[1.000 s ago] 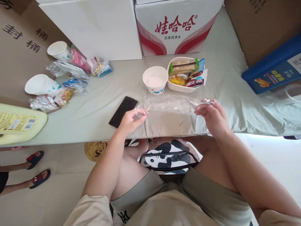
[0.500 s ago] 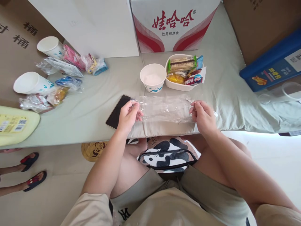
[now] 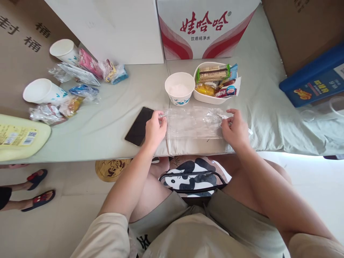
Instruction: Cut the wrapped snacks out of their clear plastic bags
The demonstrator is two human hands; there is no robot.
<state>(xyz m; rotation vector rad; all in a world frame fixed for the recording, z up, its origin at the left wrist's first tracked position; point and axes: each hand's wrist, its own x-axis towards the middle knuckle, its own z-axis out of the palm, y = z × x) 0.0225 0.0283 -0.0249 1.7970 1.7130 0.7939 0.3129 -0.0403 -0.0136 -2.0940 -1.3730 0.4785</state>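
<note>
A clear plastic bag (image 3: pixel 195 125) lies stretched out flat over the near part of the cloth-covered table, its right end crumpled. My left hand (image 3: pixel 156 129) pinches the bag's left end between thumb and fingers. At the other end, my right hand (image 3: pixel 235 130) has its index finger raised, while the thumb and lower fingers keep hold of the crumpled plastic. Beside my left hand lies a black smartphone (image 3: pixel 137 127). Behind the bag stands a white paper bowl (image 3: pixel 179 100) with pale white contents. A white tray (image 3: pixel 208 99) of wrapped snacks sits right of the bowl.
Paper cups (image 3: pixel 40 92) lie tipped among wrapped snacks (image 3: pixel 91 64) on the left, near a pale yellow jug (image 3: pixel 21 138). Cartons (image 3: pixel 204 32) line the back. A blue package (image 3: pixel 311 79) and a clear plastic vessel (image 3: pixel 335 107) are at right. Another person's sandalled feet (image 3: pixel 40 199) show below left.
The view has shifted slightly, so the table things appear further right. My right index finger has lifted from its pinch. The bag's right end looks more bunched up.
</note>
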